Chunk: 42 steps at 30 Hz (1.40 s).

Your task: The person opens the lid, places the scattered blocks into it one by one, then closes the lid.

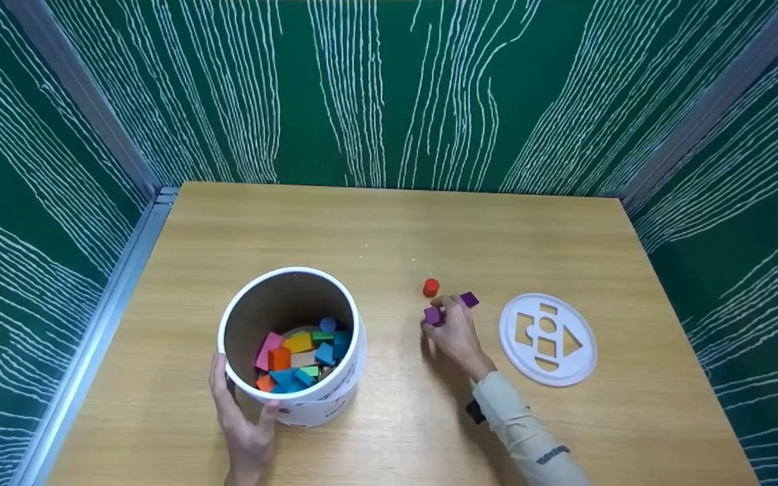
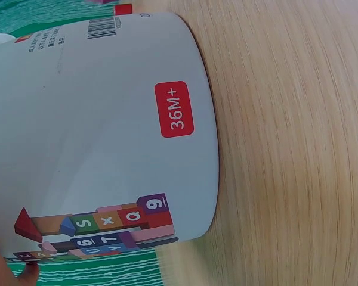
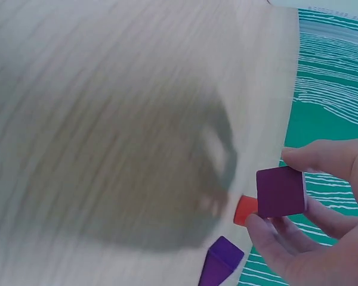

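Observation:
A white round bucket (image 1: pixel 321 405) with printed sides stands on the table, with several coloured wooden blocks (image 1: pixel 298 342) inside. My left hand (image 1: pixel 247 432) holds its near left side, thumb on the front and fingers along the wall. Between the thumb and fingers of my right hand (image 1: pixel 456 335) is a purple block (image 3: pixel 281 191), held above the table. Just beyond that hand lie a red cylinder (image 1: pixel 431 287) and a second purple block (image 1: pixel 469 299); in the right wrist view this second block looks long, cut off by the frame edge.
To the right of my right hand lies a white round lid (image 1: pixel 585 368) with shaped cutouts. The wooden table (image 1: pixel 402 223) meets green, white-lined walls (image 1: pixel 389 101) at the back and both sides. A metal rail (image 1: pixel 92 324) runs along the left edge.

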Each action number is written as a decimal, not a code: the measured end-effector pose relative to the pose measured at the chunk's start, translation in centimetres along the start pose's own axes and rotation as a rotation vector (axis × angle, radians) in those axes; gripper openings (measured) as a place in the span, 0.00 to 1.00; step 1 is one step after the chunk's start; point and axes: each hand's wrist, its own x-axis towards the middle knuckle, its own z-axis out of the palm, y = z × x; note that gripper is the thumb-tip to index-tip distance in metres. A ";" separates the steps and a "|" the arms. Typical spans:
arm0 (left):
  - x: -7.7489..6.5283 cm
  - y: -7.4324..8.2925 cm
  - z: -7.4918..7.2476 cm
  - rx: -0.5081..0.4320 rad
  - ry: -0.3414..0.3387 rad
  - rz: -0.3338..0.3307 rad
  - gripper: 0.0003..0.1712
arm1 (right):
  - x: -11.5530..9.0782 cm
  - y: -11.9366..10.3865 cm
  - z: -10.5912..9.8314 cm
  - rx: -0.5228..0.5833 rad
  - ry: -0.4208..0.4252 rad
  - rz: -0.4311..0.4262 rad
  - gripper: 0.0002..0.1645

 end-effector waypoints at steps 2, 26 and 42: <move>0.0 -0.1 0.0 0.001 -0.002 -0.006 0.48 | 0.0 -0.2 -0.2 0.001 -0.003 -0.005 0.26; 0.4 0.5 0.1 -0.023 0.016 0.041 0.47 | -0.2 -3.2 -2.1 0.042 -0.005 -0.069 0.25; 0.7 3.1 0.2 -0.073 0.039 0.083 0.45 | -0.7 -6.1 -3.3 0.021 0.026 -0.185 0.24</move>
